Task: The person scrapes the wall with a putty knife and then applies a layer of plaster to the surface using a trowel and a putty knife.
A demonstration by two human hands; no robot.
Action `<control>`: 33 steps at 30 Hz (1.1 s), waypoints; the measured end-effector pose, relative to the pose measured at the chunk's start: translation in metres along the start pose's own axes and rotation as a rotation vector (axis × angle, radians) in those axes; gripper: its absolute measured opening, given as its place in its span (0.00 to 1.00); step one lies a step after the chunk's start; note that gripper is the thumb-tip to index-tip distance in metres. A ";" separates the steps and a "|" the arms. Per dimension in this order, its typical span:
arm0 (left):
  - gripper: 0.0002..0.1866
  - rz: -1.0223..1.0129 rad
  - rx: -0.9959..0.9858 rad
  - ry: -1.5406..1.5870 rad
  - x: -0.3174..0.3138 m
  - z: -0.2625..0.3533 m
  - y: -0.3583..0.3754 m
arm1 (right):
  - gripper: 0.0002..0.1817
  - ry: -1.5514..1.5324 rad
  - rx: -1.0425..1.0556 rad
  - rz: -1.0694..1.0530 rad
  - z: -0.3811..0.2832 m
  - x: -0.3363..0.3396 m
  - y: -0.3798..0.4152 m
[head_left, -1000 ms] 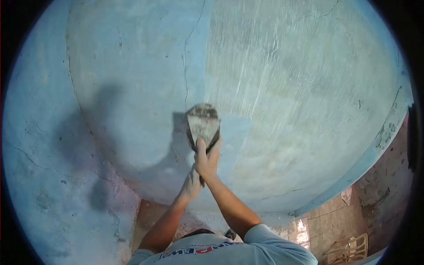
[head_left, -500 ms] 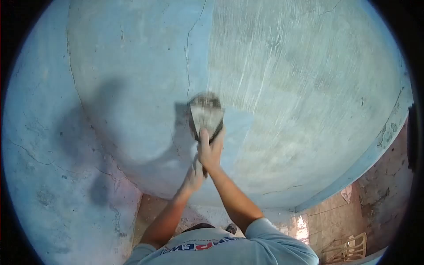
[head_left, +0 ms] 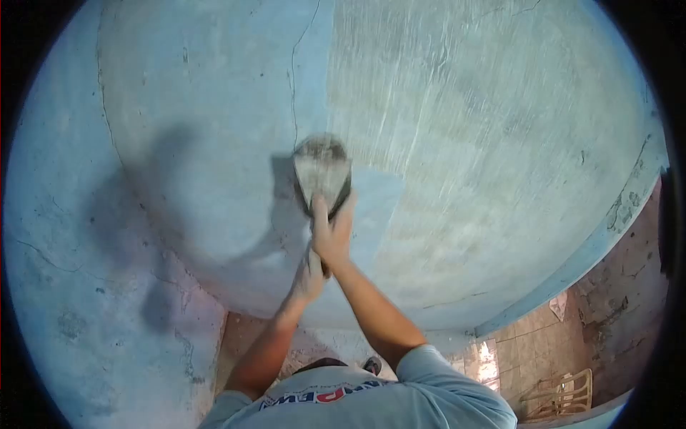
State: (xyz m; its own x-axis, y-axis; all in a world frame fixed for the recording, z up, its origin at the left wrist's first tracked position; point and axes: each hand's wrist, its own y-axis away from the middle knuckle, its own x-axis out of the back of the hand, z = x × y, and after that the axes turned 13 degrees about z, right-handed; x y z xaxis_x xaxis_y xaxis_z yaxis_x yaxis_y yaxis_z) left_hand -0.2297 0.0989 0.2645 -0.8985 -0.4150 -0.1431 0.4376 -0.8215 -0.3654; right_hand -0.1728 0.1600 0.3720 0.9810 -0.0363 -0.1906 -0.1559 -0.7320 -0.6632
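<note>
A putty knife with a wide, dusty, triangular blade points up against the blue wall. Behind its blade shows a dark, rounded piece, largely covered. My right hand is closed around the putty knife just below the blade, the thumb lying along its front. Lower down, my left hand is wrapped around the dark handle, close against my right wrist. Both hands look whitened with dust. Right of the blade the wall surface is paler and streaked; a thin crack runs down above it.
Another blue wall meets this one at the left, carrying my shadow. Below lies a tiled floor. A light-coloured chair stands at the lower right, by a worn reddish wall.
Both hands and the putty knife have moved slightly up and to the left in view. The wall has also shifted a little left. The grip is the same.
</note>
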 end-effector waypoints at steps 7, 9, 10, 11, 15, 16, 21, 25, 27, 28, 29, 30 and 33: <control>0.26 -0.049 0.008 -0.065 -0.003 0.064 -0.046 | 0.36 -0.054 0.035 -0.009 -0.036 -0.020 -0.058; 0.25 -0.057 0.093 -0.044 -0.007 0.101 -0.069 | 0.35 -0.107 0.024 0.012 -0.062 -0.031 -0.083; 0.24 -0.055 0.139 -0.016 -0.009 0.116 -0.074 | 0.34 -0.132 0.028 0.025 -0.072 -0.035 -0.090; 0.24 -0.054 0.184 0.013 -0.011 0.122 -0.077 | 0.34 -0.156 0.032 0.039 -0.076 -0.037 -0.093; 0.28 0.003 0.019 -0.107 0.014 0.013 -0.024 | 0.34 -0.053 0.009 0.037 -0.024 -0.017 -0.019; 0.31 0.032 -0.053 -0.144 0.019 -0.022 -0.007 | 0.34 -0.045 0.032 0.042 0.000 -0.012 0.004; 0.35 0.037 -0.064 -0.040 0.011 0.005 0.002 | 0.34 -0.069 0.035 0.036 0.002 -0.010 0.010; 0.27 -0.045 0.090 -0.084 0.005 0.079 -0.064 | 0.33 -0.120 0.056 0.064 -0.053 -0.033 -0.064; 0.25 -0.036 0.105 0.013 0.000 0.089 -0.077 | 0.33 -0.156 0.035 0.066 -0.067 -0.040 -0.080; 0.25 0.029 -0.011 -0.095 0.000 0.070 -0.076 | 0.33 -0.128 0.072 0.102 -0.061 -0.041 -0.073; 0.26 0.041 -0.040 -0.096 0.004 0.045 -0.068 | 0.33 -0.093 0.045 0.086 -0.050 -0.039 -0.059; 0.27 0.052 -0.068 -0.095 0.010 0.018 -0.052 | 0.33 -0.056 0.018 0.071 -0.033 -0.033 -0.039; 0.31 0.035 -0.087 0.015 0.018 -0.004 0.008 | 0.37 0.014 0.090 0.058 0.018 -0.013 0.024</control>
State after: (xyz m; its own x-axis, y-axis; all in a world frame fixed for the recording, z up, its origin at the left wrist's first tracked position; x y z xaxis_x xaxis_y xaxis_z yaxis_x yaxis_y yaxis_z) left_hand -0.2424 0.0867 0.2550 -0.8834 -0.4365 -0.1705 0.4648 -0.7694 -0.4381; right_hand -0.1915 0.1549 0.3456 0.9714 -0.0872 -0.2208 -0.2219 -0.6641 -0.7140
